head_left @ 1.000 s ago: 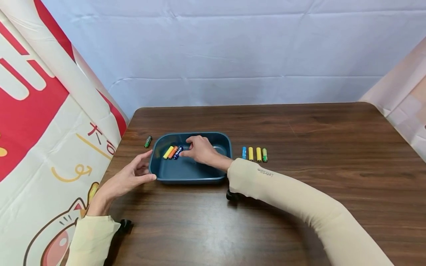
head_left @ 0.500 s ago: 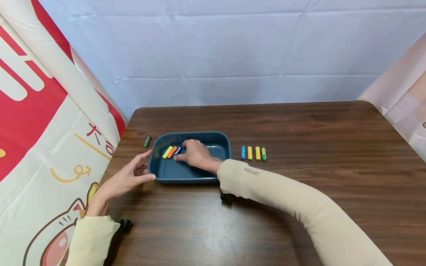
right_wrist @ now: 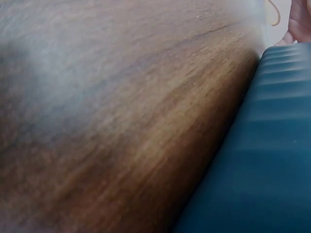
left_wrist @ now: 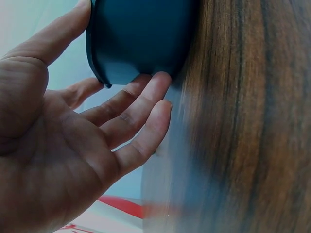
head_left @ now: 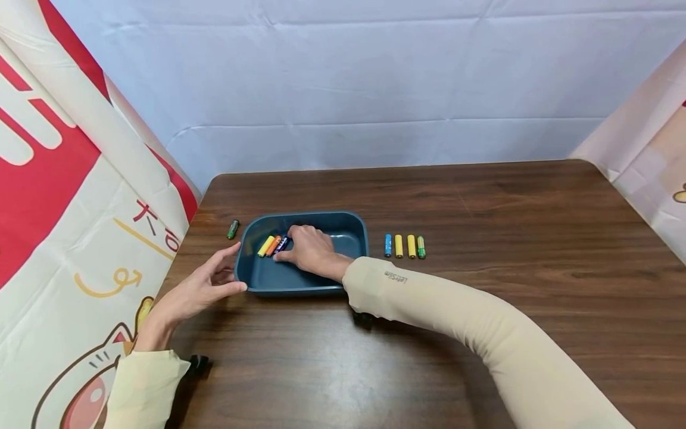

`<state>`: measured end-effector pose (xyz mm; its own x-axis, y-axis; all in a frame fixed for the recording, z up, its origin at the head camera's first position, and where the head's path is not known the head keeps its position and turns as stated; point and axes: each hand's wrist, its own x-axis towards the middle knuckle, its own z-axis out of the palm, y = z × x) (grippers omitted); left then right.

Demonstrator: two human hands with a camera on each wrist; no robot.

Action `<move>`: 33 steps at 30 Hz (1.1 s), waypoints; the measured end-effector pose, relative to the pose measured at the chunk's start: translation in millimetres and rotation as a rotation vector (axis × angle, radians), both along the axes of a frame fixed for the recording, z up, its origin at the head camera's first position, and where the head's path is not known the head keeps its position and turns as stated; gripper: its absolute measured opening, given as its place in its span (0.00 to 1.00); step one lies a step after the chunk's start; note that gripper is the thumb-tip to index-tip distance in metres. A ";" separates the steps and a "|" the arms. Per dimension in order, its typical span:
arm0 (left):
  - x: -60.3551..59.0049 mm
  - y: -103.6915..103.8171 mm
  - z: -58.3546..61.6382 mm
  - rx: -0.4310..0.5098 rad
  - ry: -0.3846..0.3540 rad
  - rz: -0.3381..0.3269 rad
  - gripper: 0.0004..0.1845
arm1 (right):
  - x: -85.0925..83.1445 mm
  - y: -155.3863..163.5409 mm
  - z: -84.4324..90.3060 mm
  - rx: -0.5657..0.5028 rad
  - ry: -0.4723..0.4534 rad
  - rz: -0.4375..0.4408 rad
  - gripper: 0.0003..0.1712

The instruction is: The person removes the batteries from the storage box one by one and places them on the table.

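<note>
Overhead, from the head camera: a dark blue tray (head_left: 355, 229) sits toward the left edge of the brown tabletop (head_left: 482, 298), holding three batteries side by side near its far-left corner, one yellow (head_left: 265, 245), one orange (head_left: 273, 245) and one dark blue (head_left: 281, 243). The right hand (head_left: 309, 250) lies inside the tray, fingers bent over the dark blue battery and apparently touching it, though whether they actually pinch it cannot be told from here. The left hand (head_left: 198, 290) rests against the tray's near-left corner with relaxed, extended fingers, grasping nothing. Outside the tray, a row of four batteries (head_left: 404, 246) lies just beside its right wall, and one green battery (head_left: 233, 229) lies alone near the tabletop's left edge. Risk, as a judgement: the three batteries touch one another, so a fingertip nudge could roll the neighbours along the smooth tray floor or knock them out of line. Left wrist view: the left hand (left_wrist: 73, 145) shows an open palm, fingertips touching the tray's outer wall (left_wrist: 141, 39); being only lightly braced, the tray could slide if pushed from inside. Right wrist view: only the tray's ribbed outer wall (right_wrist: 267, 145) and wood grain (right_wrist: 107, 111) appear; the hand and the contents are out of sight.
</note>
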<state>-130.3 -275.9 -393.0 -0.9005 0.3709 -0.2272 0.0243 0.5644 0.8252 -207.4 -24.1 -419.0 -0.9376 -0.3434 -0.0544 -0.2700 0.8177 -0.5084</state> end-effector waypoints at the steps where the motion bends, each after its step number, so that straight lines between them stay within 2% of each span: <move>1: 0.2 -0.4 0.0 0.001 -0.001 0.001 0.48 | 0.0 -0.5 0.0 0.008 0.003 0.001 0.36; 25: 1.1 -1.4 0.1 -0.028 0.018 0.012 0.48 | -2.6 -4.1 1.0 0.093 0.055 0.055 0.35; 33: 0.9 -0.5 1.6 -0.025 0.028 0.000 0.48 | -1.2 -4.7 0.0 0.132 0.053 0.077 0.39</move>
